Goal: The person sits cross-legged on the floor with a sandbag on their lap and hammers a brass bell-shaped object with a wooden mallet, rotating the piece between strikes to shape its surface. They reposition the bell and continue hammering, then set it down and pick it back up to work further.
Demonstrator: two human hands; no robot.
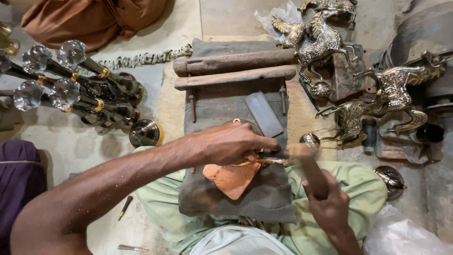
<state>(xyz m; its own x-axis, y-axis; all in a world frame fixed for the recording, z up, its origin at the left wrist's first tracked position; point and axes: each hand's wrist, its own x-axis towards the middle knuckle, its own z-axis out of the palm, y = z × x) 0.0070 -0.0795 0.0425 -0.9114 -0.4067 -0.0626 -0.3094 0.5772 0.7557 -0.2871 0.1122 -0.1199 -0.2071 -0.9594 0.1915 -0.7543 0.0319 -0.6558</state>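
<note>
On lap cloth (264, 198): left hand (229, 144) clamped on chisel (271, 160), long axis pointing right, tip over brass piece (245, 163). Right hand (330, 203) closed around mallet (306, 163), head just right of chisel end.

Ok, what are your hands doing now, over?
Left hand pinning a thin tool on the grey cloth. Right hand gripping a wooden mallet, blurred. Orange rag beneath. Nothing blocking.

A thin metal chisel (270, 160) lies nearly level, pinched in the left hand (226, 144), its tip over a round brass piece (245, 163) mostly hidden beneath that hand. A wooden mallet (309, 167), blurred, stands tilted in the right hand (330, 208), just right of the chisel.
</note>
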